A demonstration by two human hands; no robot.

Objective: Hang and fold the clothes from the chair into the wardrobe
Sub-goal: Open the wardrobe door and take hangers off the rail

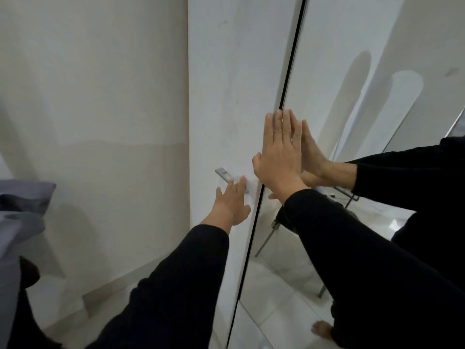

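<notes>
The wardrobe stands right in front of me, with a white door [236, 84] on the left and a mirrored door [352, 71] on the right, both shut with a dark gap between them. My right hand [279, 157] lies flat with fingers spread across that gap, palm pressed on the mirror's edge. My left hand [232, 202] reaches to the silver bar handle [224, 175] on the white door, its fingertips touching the handle without closing round it. Grey clothes [22, 210] show at the left edge.
A cream wall [95, 109] runs left of the wardrobe down to a pale tiled floor [75, 306]. The mirror reflects my black sleeves, a bare foot [323, 331] and thin metal chair legs [266, 240].
</notes>
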